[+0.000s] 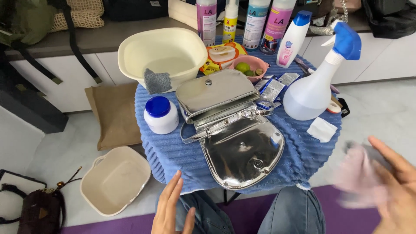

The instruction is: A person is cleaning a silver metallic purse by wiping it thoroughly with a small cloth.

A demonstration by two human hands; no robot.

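Note:
A shiny silver handbag lies with its flap folded down toward me on a blue ribbed towel that covers a small round table. My left hand hovers open below the table's near edge, fingers spread, holding nothing. My right hand is at the lower right, blurred by motion, gripping a pale pink cloth. A white jar with a blue lid stands left of the bag. A white spray bottle with a blue trigger stands to its right.
A cream basin with a grey sponge sits at the back. Several bottles, a pink bowl of green fruit, sachets and a white pad crowd the far and right side. On the floor lie a beige tub, a brown paper bag and a dark purse.

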